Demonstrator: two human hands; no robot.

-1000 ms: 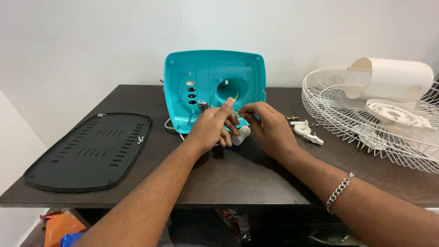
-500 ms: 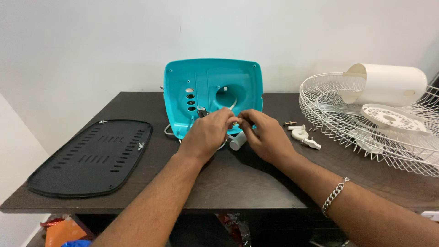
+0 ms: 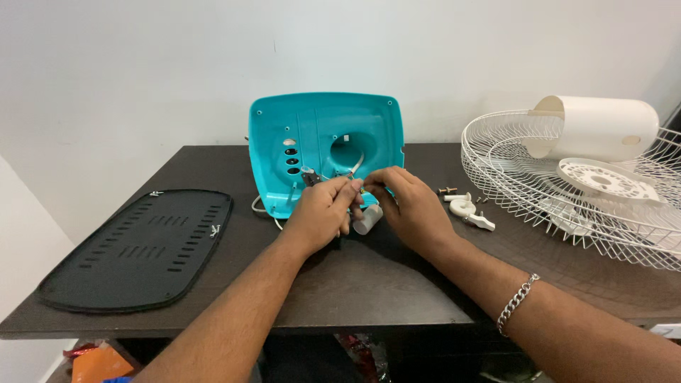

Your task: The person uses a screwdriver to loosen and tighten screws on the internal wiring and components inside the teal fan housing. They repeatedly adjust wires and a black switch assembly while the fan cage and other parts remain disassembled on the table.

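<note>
Two hands work close together at the middle of the dark counter (image 3: 397, 298). Our left hand (image 3: 320, 213) is curled tight, and its fingertips pinch some thin wires (image 3: 355, 169) that come out of the teal fan base (image 3: 326, 145). Our right hand (image 3: 408, 206) is curled too, with its fingers touching the same wires right beside the left hand. We cannot tell just how much each hand grips, because the fingers hide it.

A small grey cylinder part (image 3: 367, 218) hangs on the wires just below our fingers, between the two hands. The teal fan base stands up on its edge just behind our hands, with its open inside facing us.

We think the fan is already taken far apart. The black bottom cover (image 3: 135, 248) is off and lies flat on the left. The white wire guard (image 3: 567, 184) lies on the right, with a white motor cover (image 3: 599, 128) and a round white plate (image 3: 603, 179) resting in it. A few small white bits and screws (image 3: 468, 207) lie near our right hand.

The wires and the small grey part are still joined to the base, so that bit looks not yet finished.
</note>
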